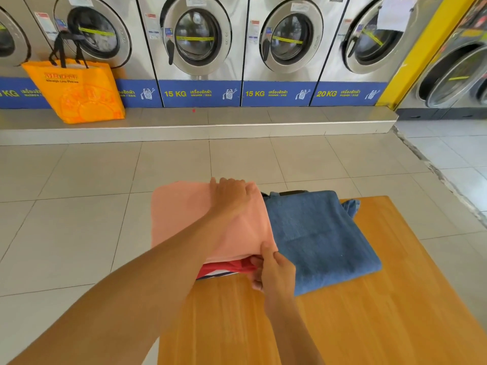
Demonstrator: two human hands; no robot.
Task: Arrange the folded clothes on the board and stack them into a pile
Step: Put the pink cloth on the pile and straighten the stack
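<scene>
A folded pink cloth (184,217) tops a small pile at the far left of the wooden board (369,312). Beneath it a red folded garment (226,267) and a dark-and-white edge show at the near side. My left hand (232,193) lies flat on the pink cloth's far right corner. My right hand (274,270) pinches the pile's near right corner, thumb on the pink cloth and fingers under the red one. Right beside the pile lies a folded blue denim garment (321,241), touching it.
A row of front-loading washing machines (197,43) stands on a raised tiled step (237,122) ahead. An orange shopping bag (76,90) sits on the step at the left. Grey floor tiles (79,219) surround the board.
</scene>
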